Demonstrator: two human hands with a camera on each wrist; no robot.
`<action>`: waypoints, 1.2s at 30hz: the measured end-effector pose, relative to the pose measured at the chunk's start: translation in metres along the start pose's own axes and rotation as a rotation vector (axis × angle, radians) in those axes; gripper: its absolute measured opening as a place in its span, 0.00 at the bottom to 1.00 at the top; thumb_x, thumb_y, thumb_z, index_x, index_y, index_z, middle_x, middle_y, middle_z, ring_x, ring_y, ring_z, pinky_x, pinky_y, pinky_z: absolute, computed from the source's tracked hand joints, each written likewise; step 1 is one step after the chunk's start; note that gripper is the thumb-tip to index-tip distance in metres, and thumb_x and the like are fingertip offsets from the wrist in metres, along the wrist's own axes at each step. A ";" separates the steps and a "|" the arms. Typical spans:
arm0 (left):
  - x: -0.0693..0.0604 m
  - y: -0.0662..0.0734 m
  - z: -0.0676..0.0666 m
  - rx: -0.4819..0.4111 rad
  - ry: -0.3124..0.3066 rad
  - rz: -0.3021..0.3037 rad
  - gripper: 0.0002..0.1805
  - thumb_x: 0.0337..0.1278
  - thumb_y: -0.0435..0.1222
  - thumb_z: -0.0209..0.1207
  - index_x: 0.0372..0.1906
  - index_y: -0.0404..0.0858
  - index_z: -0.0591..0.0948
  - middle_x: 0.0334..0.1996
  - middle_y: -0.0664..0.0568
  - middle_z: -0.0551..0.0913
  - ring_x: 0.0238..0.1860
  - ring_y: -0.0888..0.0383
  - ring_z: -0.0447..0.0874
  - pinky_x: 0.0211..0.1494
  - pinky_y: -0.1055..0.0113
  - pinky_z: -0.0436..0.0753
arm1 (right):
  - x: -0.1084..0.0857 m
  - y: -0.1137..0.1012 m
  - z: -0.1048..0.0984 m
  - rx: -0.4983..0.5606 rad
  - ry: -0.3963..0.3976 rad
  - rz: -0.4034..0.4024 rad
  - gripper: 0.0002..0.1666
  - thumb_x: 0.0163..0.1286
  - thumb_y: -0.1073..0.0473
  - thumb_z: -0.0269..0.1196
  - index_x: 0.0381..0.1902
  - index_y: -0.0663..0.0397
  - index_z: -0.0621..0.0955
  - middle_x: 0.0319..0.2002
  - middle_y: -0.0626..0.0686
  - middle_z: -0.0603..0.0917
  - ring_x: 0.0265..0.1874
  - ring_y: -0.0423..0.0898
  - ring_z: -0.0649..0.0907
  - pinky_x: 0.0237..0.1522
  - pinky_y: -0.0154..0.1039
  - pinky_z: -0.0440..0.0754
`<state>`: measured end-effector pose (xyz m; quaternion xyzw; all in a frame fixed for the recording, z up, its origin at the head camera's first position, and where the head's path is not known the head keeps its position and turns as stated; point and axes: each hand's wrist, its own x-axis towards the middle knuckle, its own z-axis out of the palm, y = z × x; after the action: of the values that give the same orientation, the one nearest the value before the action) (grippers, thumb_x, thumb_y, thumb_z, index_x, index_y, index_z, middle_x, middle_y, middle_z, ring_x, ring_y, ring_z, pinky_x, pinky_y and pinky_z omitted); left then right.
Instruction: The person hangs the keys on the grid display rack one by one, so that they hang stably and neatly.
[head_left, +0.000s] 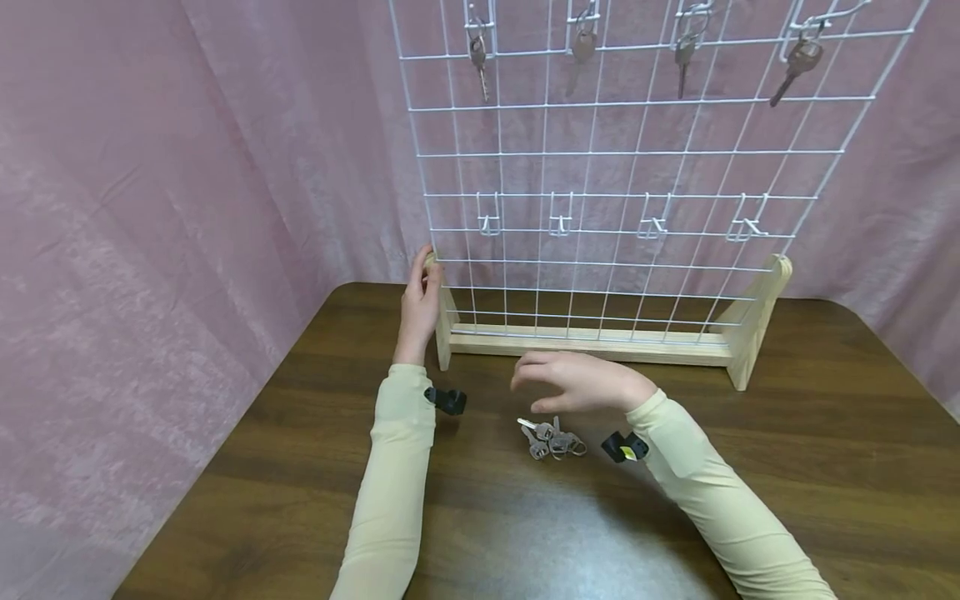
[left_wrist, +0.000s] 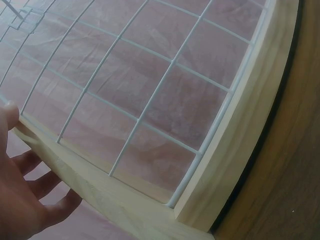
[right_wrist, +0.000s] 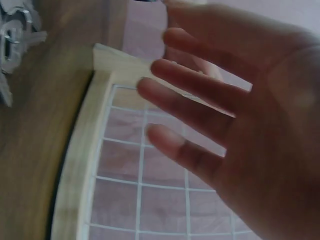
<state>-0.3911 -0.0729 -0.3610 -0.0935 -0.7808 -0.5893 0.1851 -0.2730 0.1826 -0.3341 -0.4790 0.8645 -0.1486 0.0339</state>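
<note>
My left hand [head_left: 420,310] holds the top of the left wooden side piece [head_left: 443,337] of a stand that carries a white wire grid [head_left: 596,153]. In the left wrist view, the thumb lies on one side of that wood and the fingers [left_wrist: 62,210] on the other. Over the table, just behind a small pile of metal keys [head_left: 558,442], hovers my right hand [head_left: 585,381]. Its fingers are spread and loosely bent, with nothing in them. Part of the key pile [right_wrist: 17,40] shows at the upper left of the right wrist view.
Single keys on rings, such as the rightmost key [head_left: 804,57], hang from the upper hooks. A lower row of bare white hooks [head_left: 560,223] runs across the grid. The stand's base bar [head_left: 592,343] rests on the brown wooden table [head_left: 300,467], with pink curtains [head_left: 247,167] behind.
</note>
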 end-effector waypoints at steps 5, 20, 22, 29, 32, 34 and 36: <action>0.002 -0.002 0.000 0.010 0.001 0.007 0.25 0.73 0.53 0.43 0.72 0.60 0.62 0.57 0.38 0.78 0.52 0.48 0.77 0.51 0.51 0.74 | 0.002 0.000 0.006 0.023 -0.087 -0.027 0.19 0.63 0.58 0.65 0.52 0.52 0.79 0.54 0.50 0.78 0.54 0.47 0.79 0.58 0.44 0.76; 0.002 -0.002 0.000 0.002 -0.010 0.000 0.27 0.73 0.55 0.42 0.73 0.58 0.60 0.59 0.39 0.77 0.54 0.46 0.77 0.50 0.53 0.73 | 0.006 0.007 0.018 0.072 -0.165 -0.013 0.19 0.63 0.58 0.65 0.53 0.54 0.79 0.55 0.51 0.77 0.56 0.46 0.77 0.61 0.44 0.74; 0.002 -0.002 0.000 -0.001 -0.005 0.004 0.28 0.73 0.55 0.42 0.73 0.56 0.61 0.59 0.39 0.77 0.53 0.45 0.77 0.48 0.54 0.73 | 0.007 0.008 0.020 0.063 -0.169 -0.003 0.19 0.63 0.58 0.65 0.53 0.54 0.79 0.55 0.51 0.77 0.56 0.47 0.77 0.61 0.44 0.74; 0.003 -0.001 0.000 -0.005 -0.007 0.005 0.27 0.73 0.55 0.42 0.73 0.56 0.61 0.58 0.38 0.77 0.52 0.44 0.77 0.47 0.56 0.72 | 0.009 0.014 0.027 0.058 -0.215 0.046 0.18 0.61 0.60 0.66 0.50 0.53 0.80 0.53 0.51 0.78 0.55 0.48 0.78 0.59 0.44 0.75; 0.003 -0.001 0.000 0.002 -0.007 0.001 0.28 0.73 0.55 0.42 0.73 0.56 0.60 0.59 0.39 0.77 0.51 0.46 0.76 0.47 0.56 0.73 | 0.010 0.017 0.032 0.058 -0.226 0.043 0.17 0.59 0.61 0.68 0.47 0.54 0.80 0.49 0.51 0.78 0.51 0.48 0.79 0.55 0.41 0.76; 0.002 -0.002 0.001 0.001 -0.005 -0.001 0.28 0.73 0.56 0.42 0.73 0.57 0.60 0.59 0.40 0.77 0.52 0.47 0.77 0.48 0.55 0.73 | 0.011 0.019 0.036 0.058 -0.232 0.041 0.16 0.58 0.63 0.68 0.45 0.54 0.81 0.46 0.51 0.78 0.47 0.47 0.78 0.52 0.39 0.77; 0.002 -0.003 0.001 -0.001 -0.007 -0.003 0.28 0.72 0.56 0.42 0.73 0.59 0.60 0.59 0.40 0.77 0.53 0.46 0.77 0.49 0.54 0.73 | 0.012 0.020 0.039 0.057 -0.235 0.044 0.15 0.57 0.64 0.68 0.43 0.53 0.81 0.43 0.51 0.78 0.44 0.46 0.78 0.49 0.36 0.76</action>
<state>-0.3941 -0.0730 -0.3629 -0.0943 -0.7812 -0.5898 0.1815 -0.2880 0.1742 -0.3766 -0.4730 0.8603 -0.1152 0.1517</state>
